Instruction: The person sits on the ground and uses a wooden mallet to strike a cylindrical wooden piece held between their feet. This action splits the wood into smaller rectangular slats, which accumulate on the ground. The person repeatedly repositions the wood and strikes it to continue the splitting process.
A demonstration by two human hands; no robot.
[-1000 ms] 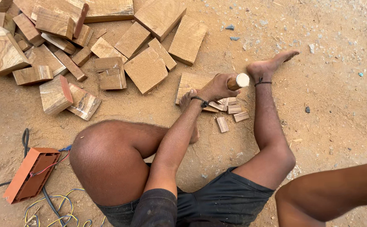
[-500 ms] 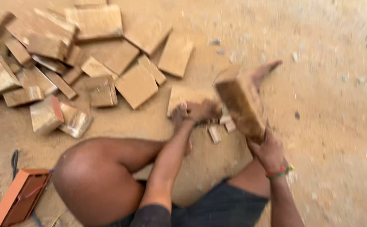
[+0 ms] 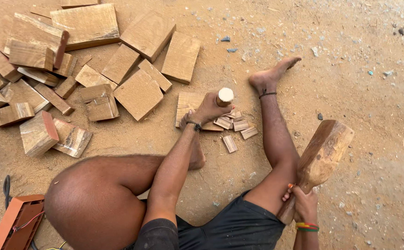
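Two hands are working: left hand (image 3: 210,109) gripping an upright chisel handle (image 3: 224,96) on a wood block (image 3: 188,103); right hand (image 3: 304,203) raising a wooden mallet (image 3: 320,159), needing a square strike.

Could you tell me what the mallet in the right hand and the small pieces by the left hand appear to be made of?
Mallet: apparently solid wood, reddish-brown, smooth-worn, grain visible on its head. Small pieces: pale, unfinished wood offcuts, matching the larger blocks nearby. The left hand grips a pale round-ended handle, probably wood too.

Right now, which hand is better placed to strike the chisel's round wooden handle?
Right hand: it grips the wooden mallet, raised beside the knee. Left hand holds the chisel handle upright on the small block.
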